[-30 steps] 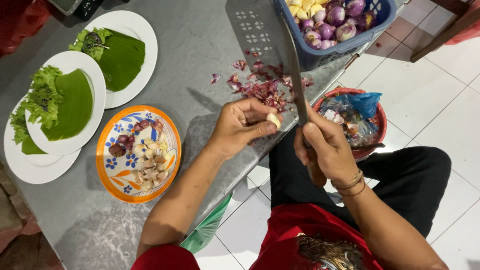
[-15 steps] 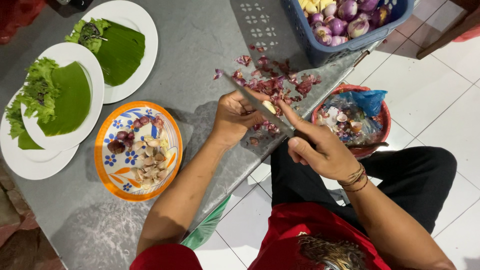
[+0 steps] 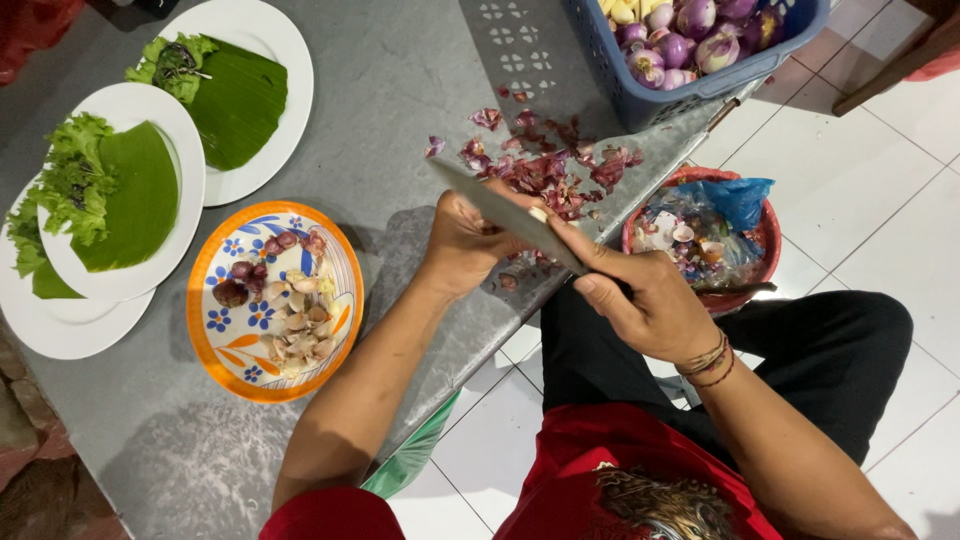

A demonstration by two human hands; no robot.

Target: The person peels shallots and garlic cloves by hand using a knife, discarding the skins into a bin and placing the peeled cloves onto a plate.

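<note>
My right hand [image 3: 640,295] grips the handle of a large knife [image 3: 505,212], whose grey blade points left across my left hand [image 3: 470,235]. My left hand is closed around a small pale clove of garlic [image 3: 538,214] at the table's front edge, and the blade touches the clove. Purple shallot skins [image 3: 545,165] lie scattered on the grey table [image 3: 400,80] just beyond both hands. To the left stands an orange-rimmed flowered plate [image 3: 275,300] with peeled shallots and garlic.
White plates [image 3: 120,200] with banana leaf and lettuce sit at the left. A blue basket [image 3: 700,60] of purple onions stands at the far right corner. A red bucket [image 3: 705,235] of scraps sits on the white tiled floor beside my knee.
The knife has swung from pointing up and away to lying flat across my left hand. My right hand has dropped lower and to the right.
</note>
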